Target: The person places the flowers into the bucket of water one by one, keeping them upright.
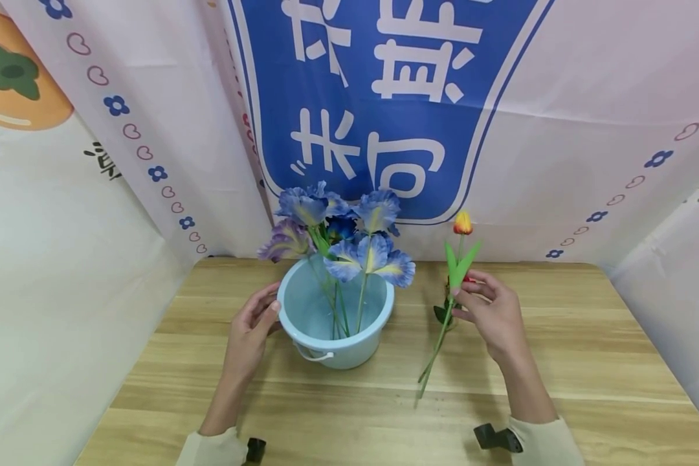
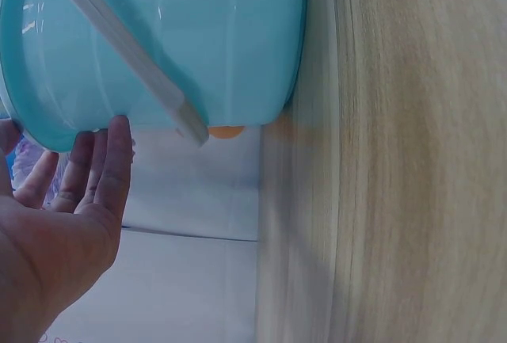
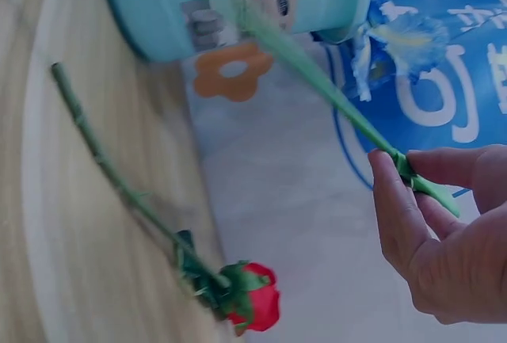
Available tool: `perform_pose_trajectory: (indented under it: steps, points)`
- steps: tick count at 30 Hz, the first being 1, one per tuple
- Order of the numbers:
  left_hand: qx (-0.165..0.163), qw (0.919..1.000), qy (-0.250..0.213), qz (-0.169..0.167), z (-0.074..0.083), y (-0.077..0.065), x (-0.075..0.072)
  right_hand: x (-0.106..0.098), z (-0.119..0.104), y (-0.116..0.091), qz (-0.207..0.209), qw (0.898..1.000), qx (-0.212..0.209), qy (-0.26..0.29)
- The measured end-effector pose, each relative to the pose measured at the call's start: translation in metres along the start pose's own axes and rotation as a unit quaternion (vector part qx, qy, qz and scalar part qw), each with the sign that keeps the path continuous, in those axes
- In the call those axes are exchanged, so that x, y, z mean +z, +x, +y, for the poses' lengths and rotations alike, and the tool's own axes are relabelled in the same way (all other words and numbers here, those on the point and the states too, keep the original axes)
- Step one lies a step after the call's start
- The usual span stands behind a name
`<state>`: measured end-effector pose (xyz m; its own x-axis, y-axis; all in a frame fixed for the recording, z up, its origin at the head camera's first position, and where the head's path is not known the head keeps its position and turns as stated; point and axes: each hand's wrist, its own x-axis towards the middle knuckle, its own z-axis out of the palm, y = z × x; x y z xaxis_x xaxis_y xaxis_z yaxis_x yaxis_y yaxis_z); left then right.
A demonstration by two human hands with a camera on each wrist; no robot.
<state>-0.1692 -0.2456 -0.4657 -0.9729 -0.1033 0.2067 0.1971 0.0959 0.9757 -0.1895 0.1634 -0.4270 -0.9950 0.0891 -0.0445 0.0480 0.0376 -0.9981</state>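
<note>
My left hand point(image 1: 253, 329) holds the light blue bucket point(image 1: 349, 353) by its left side, thumb at the rim, fingers against the outer wall. Several artificial irises stand in the bucket, among them a blue iris point(image 1: 373, 255) and a purple iris point(image 1: 288, 239). To the right of the bucket, my right hand point(image 1: 492, 314) pinches an artificial tulip point(image 1: 463, 224) between thumb and fingers, near its green leaves. This yellow and red bloom points up and its stem slants down to the left. Beneath it a red rose point(image 3: 257, 295) lies on the table, mostly hidden by the hand in the head view.
The wooden table point(image 1: 210, 382) meets a printed cloth backdrop point(image 1: 536, 194) along its far edge. A white handle point(image 2: 127, 50) hangs on the bucket's near side. Dark straps point(image 1: 498, 439) sit at both wrists.
</note>
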Motion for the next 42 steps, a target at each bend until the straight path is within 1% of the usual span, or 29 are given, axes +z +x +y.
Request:
perform_pose_trajectory:
  steps: [7,13,24,27,32,35,42]
  points:
    - [-0.005,1.0000,0.006,0.001,0.002,0.000,0.001,0.005,-0.015,-0.008,0.000,0.999,-0.040,0.021]
    - [-0.007,0.9999,0.009,0.001,0.003,0.000,0.001,0.012,-0.035,-0.011,0.003,0.996,-0.080,0.033]
    - [-0.006,0.9999,0.011,-0.003,0.003,-0.002,0.000,0.029,-0.072,-0.011,-0.006,0.987,-0.154,0.038]
    - [-0.005,0.9999,0.011,-0.002,0.004,-0.002,0.000,0.036,-0.082,-0.011,-0.011,0.985,-0.164,0.053]
    - [-0.001,0.9999,0.011,-0.002,0.004,-0.002,0.000,0.047,-0.095,-0.011,-0.014,0.982,-0.177,0.061]
    - [0.000,0.9999,0.011,-0.001,0.003,-0.002,-0.001,0.053,-0.102,-0.011,-0.012,0.981,-0.186,0.060]
    - [-0.002,1.0000,0.007,0.001,0.002,-0.001,0.000,0.069,-0.112,-0.008,-0.018,0.975,-0.206,0.081]
